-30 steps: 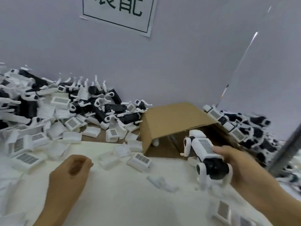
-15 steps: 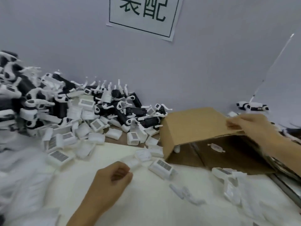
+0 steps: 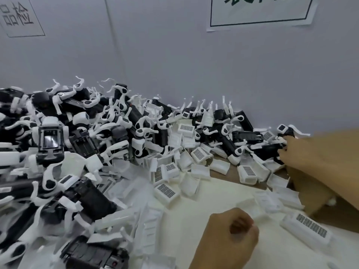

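Observation:
A big heap of black and white toy robot dog bodies (image 3: 124, 131) lies along the wall. Loose white covers with dark grilles (image 3: 166, 191) are scattered in front of it on a white table sheet (image 3: 196, 214). My right hand (image 3: 297, 152) reaches in from the right, and its fingertips are on a black and white body (image 3: 270, 147) at the heap's right end. Blur hides whether it grips that body. My left hand (image 3: 236, 236) rests on the sheet as a curled fist, and nothing shows in it.
A brown cardboard box flap (image 3: 308, 193) lies under my right forearm at the right edge. Another white grilled cover (image 3: 310, 228) lies near it. Paper signs (image 3: 260, 14) hang on the grey wall behind. Parts crowd the whole left side.
My right hand held an assembled toy dog, left the box side without it and came across to the heap's right end. The view swung left. My left fist stayed on the sheet.

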{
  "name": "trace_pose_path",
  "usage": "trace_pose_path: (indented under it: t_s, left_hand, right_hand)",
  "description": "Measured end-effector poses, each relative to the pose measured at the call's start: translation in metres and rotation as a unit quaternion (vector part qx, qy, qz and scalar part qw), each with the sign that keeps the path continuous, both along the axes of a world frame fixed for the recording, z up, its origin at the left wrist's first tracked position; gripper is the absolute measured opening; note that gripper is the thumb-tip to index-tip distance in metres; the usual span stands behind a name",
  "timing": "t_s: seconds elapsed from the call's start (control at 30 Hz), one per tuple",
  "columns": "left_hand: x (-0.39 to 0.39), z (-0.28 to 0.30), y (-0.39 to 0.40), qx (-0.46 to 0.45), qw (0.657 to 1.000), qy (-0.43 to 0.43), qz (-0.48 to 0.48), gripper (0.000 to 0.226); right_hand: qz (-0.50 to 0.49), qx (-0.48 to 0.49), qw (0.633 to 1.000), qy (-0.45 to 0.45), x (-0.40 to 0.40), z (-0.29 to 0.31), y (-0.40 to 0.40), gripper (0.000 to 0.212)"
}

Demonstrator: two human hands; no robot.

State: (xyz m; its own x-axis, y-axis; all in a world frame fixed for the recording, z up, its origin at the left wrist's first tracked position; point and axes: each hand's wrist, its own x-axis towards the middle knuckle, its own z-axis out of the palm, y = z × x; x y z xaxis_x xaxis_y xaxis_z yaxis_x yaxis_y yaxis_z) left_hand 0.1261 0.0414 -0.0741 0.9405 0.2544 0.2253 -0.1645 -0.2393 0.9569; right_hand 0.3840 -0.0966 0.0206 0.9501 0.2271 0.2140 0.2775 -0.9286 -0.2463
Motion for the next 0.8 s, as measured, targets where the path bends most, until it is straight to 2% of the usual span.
trace_pose_path:
  t_s: [0.1,0.17,0.27,0.37,0.43,0.47,0.57,0.7,0.8]
  left_hand:
    - [0.002,-0.001,-0.001,-0.002,1.0,-0.003,0.005,0.018]
    - [0.003,0.0,-0.001,-0.001,1.0,-0.005,0.012,0.022]
    - [0.004,-0.001,-0.001,-0.004,1.0,-0.011,0.015,0.019]
    - [0.004,0.001,-0.002,-0.006,1.0,-0.011,0.012,0.015]
    - [0.003,0.002,-0.002,-0.006,1.0,-0.014,0.012,0.015]
    - [0.003,0.003,-0.003,-0.003,1.0,-0.012,0.011,0.015]
    - [0.004,0.003,-0.006,0.005,1.0,-0.007,0.007,0.02]
    - [0.005,0.003,-0.005,0.011,1.0,-0.003,0.015,0.02]
    - [0.005,0.005,-0.003,0.01,1.0,0.016,0.001,0.018]
  right_hand:
    - [-0.044,-0.022,0.996,-0.08,0.013,-0.007,-0.001,0.044]
    - [-0.085,-0.034,0.992,-0.091,0.018,-0.005,-0.002,0.048]
    - [-0.099,-0.087,0.989,-0.074,0.02,-0.002,-0.002,0.027]
    - [-0.068,0.01,0.995,-0.076,0.018,0.003,-0.005,0.011]
    - [-0.03,0.09,0.992,-0.079,0.018,0.012,-0.009,0.016]
    - [-0.017,0.094,0.992,-0.082,0.019,0.015,-0.013,0.017]
    - [-0.04,-0.015,0.997,-0.062,0.017,0.016,-0.025,0.021]
    - [-0.075,-0.174,0.981,-0.051,0.024,0.004,-0.021,0.035]
    - [-0.05,-0.179,0.981,-0.056,0.034,-0.002,-0.01,0.021]
